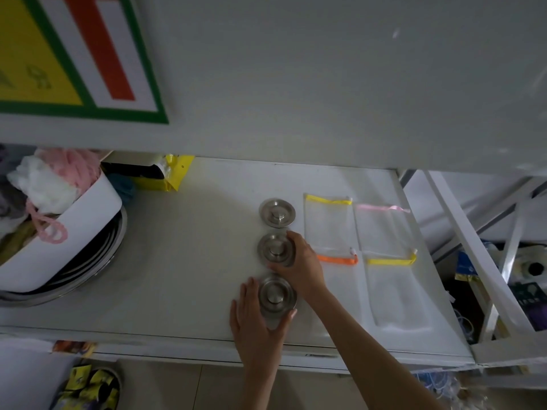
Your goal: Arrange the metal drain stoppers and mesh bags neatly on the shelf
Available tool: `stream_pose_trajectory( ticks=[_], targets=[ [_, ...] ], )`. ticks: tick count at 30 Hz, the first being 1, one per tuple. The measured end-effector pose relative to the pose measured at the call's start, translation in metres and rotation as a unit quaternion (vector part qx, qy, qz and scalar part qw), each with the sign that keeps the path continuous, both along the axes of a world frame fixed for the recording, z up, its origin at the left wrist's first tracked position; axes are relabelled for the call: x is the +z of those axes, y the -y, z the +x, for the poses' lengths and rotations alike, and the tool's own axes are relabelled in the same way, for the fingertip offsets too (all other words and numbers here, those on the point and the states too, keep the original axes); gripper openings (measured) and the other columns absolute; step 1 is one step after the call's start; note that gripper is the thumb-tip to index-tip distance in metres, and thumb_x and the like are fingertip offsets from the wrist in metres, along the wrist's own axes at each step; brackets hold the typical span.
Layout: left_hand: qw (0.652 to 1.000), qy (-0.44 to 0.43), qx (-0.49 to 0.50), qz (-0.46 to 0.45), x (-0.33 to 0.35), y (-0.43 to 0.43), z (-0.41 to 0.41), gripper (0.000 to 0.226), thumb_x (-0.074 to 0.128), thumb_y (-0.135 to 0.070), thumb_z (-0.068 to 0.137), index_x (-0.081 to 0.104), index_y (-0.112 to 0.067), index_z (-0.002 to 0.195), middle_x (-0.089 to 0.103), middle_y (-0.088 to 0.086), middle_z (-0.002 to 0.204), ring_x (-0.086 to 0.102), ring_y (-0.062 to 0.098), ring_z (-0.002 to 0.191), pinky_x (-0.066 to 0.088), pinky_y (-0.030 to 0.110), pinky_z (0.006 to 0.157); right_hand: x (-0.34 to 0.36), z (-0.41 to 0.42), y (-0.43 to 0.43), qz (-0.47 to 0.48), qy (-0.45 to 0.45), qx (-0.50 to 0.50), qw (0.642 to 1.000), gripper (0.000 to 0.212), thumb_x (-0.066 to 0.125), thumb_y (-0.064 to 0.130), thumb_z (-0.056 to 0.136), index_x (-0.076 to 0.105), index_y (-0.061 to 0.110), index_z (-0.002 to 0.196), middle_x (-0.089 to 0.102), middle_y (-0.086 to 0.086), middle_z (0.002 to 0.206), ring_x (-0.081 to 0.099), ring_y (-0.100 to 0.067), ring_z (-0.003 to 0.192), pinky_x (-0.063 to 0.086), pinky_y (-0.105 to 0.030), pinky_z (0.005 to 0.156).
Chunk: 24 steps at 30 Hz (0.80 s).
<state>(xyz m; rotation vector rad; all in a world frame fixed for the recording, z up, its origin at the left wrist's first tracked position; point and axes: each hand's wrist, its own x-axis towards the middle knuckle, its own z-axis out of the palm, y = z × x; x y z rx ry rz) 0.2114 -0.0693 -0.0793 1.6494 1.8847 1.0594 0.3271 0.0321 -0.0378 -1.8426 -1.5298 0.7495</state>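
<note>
Three round metal drain stoppers lie in a line on the white shelf [183, 261]: the far stopper [277, 212], the middle stopper [275, 249] and the near stopper [276, 294]. My left hand [254, 324] cups the near stopper from the left and below. My right hand [302, 261] holds the right rim of the middle stopper. To the right lie several flat mesh bags: one with a yellow band [328, 223], one with a pink ribbon [384, 229], one with an orange band [340, 288] and another yellow-banded one [393, 291].
A white tub [59, 247] full of bath puffs and cloths sits in stacked metal basins at the left. A yellow packet [174, 176] lies at the back. An upper shelf [296, 84] overhangs. White rack bars [479, 261] and cluttered goods stand at the right.
</note>
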Motion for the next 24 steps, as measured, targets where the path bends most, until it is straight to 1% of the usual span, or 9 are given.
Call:
stream_pose_trajectory(
  ticks=[6, 10, 13, 16, 18, 20, 22, 23, 24],
  targets=[
    [1.000, -0.003, 0.003, 0.002, 0.002, -0.001, 0.001, 0.094, 0.063, -0.067, 0.067, 0.055, -0.006, 0.138, 0.059, 0.008, 0.142, 0.037, 0.011, 0.137, 0.011, 0.023, 0.117, -0.002, 0.000, 0.000, -0.005, 0.003, -0.002, 1.000, 0.088, 0.084, 0.043, 0.060, 0.045, 0.020, 0.136, 0.061, -0.001, 0.131, 0.059, -0.024, 0.117, 0.051, -0.038, 0.093],
    [1.000, -0.007, 0.006, -0.001, 0.001, -0.002, 0.002, 0.095, 0.063, -0.069, 0.067, 0.054, -0.009, 0.140, 0.058, 0.006, 0.144, 0.036, 0.010, 0.138, 0.011, 0.024, 0.118, -0.004, 0.000, 0.000, 0.002, 0.003, 0.005, 1.000, 0.089, 0.085, 0.042, 0.062, 0.044, 0.017, 0.137, 0.058, -0.003, 0.134, 0.057, -0.025, 0.120, 0.050, -0.037, 0.095],
    [1.000, -0.002, 0.009, -0.015, 0.002, -0.001, 0.001, 0.097, 0.062, -0.072, 0.066, 0.052, -0.010, 0.141, 0.056, 0.004, 0.145, 0.036, 0.009, 0.139, 0.010, 0.023, 0.118, -0.002, 0.000, 0.001, 0.003, -0.006, 0.007, 1.000, 0.086, 0.085, 0.038, 0.064, 0.044, 0.015, 0.136, 0.056, -0.004, 0.136, 0.055, -0.025, 0.121, 0.047, -0.034, 0.095],
    [1.000, -0.001, 0.013, -0.022, 0.005, 0.000, 0.002, 0.101, 0.062, -0.073, 0.064, 0.053, -0.006, 0.140, 0.058, 0.006, 0.143, 0.038, 0.008, 0.136, 0.008, 0.020, 0.118, 0.002, 0.002, 0.004, 0.007, -0.018, 0.015, 1.000, 0.080, 0.085, 0.035, 0.067, 0.045, 0.014, 0.134, 0.055, -0.005, 0.135, 0.055, -0.024, 0.118, 0.044, -0.026, 0.090],
    [1.000, 0.002, 0.022, -0.018, 0.010, 0.000, 0.003, 0.099, 0.060, -0.071, 0.066, 0.053, -0.004, 0.139, 0.058, 0.008, 0.142, 0.038, 0.007, 0.135, 0.009, 0.020, 0.118, 0.006, 0.002, 0.009, 0.012, -0.027, 0.011, 1.000, 0.077, 0.085, 0.031, 0.067, 0.047, 0.013, 0.132, 0.056, -0.006, 0.133, 0.056, -0.024, 0.116, 0.042, -0.024, 0.088],
    [0.998, 0.043, 0.038, -0.025, 0.017, 0.001, 0.005, 0.093, 0.054, -0.068, 0.071, 0.049, -0.009, 0.143, 0.052, 0.004, 0.148, 0.031, 0.001, 0.136, 0.010, 0.021, 0.119, 0.007, 0.001, 0.012, 0.009, -0.037, -0.001, 0.999, 0.074, 0.084, 0.029, 0.068, 0.049, 0.014, 0.131, 0.057, -0.006, 0.131, 0.056, -0.023, 0.117, 0.042, -0.024, 0.089],
    [0.993, 0.101, 0.046, -0.050, 0.021, 0.003, 0.003, 0.092, 0.046, -0.067, 0.075, 0.040, -0.014, 0.149, 0.044, 0.001, 0.153, 0.021, -0.007, 0.135, 0.011, 0.028, 0.121, 0.011, 0.001, 0.018, -0.001, -0.048, -0.018, 0.999, 0.068, 0.079, 0.029, 0.069, 0.051, 0.019, 0.130, 0.059, -0.002, 0.128, 0.056, -0.020, 0.116, 0.041, -0.023, 0.088],
    [0.990, 0.128, 0.034, -0.058, 0.017, 0.002, 0.000, 0.092, 0.044, -0.066, 0.076, 0.036, -0.014, 0.151, 0.040, 0.000, 0.154, 0.021, -0.005, 0.136, 0.013, 0.033, 0.122, 0.010, 0.002, 0.024, 0.002, -0.056, -0.019, 0.998, 0.063, 0.076, 0.029, 0.071, 0.051, 0.023, 0.129, 0.059, 0.001, 0.127, 0.056, -0.017, 0.116, 0.040, -0.022, 0.087],
    [0.987, 0.145, 0.035, -0.058, 0.021, 0.002, -0.002, 0.090, 0.043, -0.064, 0.078, 0.033, -0.014, 0.153, 0.038, -0.001, 0.154, 0.023, 0.003, 0.140, 0.015, 0.039, 0.123, 0.015, 0.003, 0.033, -0.007, -0.066, -0.026, 0.997, 0.059, 0.074, 0.028, 0.074, 0.051, 0.024, 0.128, 0.059, 0.003, 0.126, 0.055, -0.015, 0.116, 0.039, -0.022, 0.087]
  ],
)
